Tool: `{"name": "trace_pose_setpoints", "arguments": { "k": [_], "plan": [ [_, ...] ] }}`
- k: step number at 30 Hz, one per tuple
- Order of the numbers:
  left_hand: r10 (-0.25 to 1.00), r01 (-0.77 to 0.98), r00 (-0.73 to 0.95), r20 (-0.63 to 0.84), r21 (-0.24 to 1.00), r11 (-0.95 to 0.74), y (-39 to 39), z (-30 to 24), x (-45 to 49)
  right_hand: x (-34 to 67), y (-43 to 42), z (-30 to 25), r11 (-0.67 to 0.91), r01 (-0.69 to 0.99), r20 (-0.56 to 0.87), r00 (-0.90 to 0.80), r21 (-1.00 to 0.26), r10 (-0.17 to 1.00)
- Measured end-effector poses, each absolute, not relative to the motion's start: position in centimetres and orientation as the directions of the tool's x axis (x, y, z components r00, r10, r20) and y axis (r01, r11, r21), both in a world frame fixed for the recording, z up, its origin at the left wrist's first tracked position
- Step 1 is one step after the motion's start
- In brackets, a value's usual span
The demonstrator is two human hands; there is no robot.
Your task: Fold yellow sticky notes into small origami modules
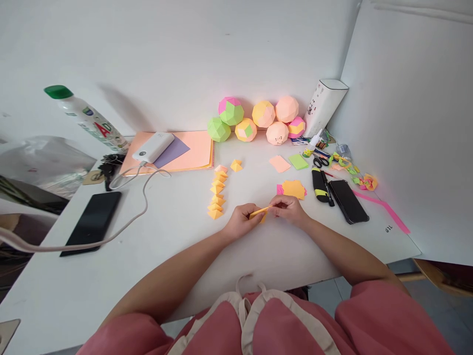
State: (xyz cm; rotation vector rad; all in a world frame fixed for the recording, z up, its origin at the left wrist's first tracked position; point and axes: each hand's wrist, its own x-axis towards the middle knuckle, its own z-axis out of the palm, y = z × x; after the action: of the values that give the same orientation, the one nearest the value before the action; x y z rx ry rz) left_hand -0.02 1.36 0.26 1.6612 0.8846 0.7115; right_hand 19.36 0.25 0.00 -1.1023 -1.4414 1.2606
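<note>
Head view: left fingers [246, 209] and right fingers [281, 200], nearly closed, pinch orange paper [260, 211] between them

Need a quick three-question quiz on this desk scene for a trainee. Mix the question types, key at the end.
1. What colour is the paper piece held between the left hand and the right hand?
2. True or false: the white power bank sits to the left of the paper balls in the picture.
3. Where do the scissors lie?
A) on the power bank
B) just right of the green notes
C) between the hands

Key: 1. Orange. 2. True. 3. B.
</note>
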Motion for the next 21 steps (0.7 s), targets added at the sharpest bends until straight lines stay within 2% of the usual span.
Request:
{"name": "trace_pose_setpoints", "arguments": {
  "k": [21],
  "plan": [
    [0.832,0.193,0.555,0.028,0.968,-0.162,1.47,0.35,0.03,19.40,0.49,0.17,-0.028,-0.024,-0.023,-0.207,-0.999,0.978]
  ]
}}
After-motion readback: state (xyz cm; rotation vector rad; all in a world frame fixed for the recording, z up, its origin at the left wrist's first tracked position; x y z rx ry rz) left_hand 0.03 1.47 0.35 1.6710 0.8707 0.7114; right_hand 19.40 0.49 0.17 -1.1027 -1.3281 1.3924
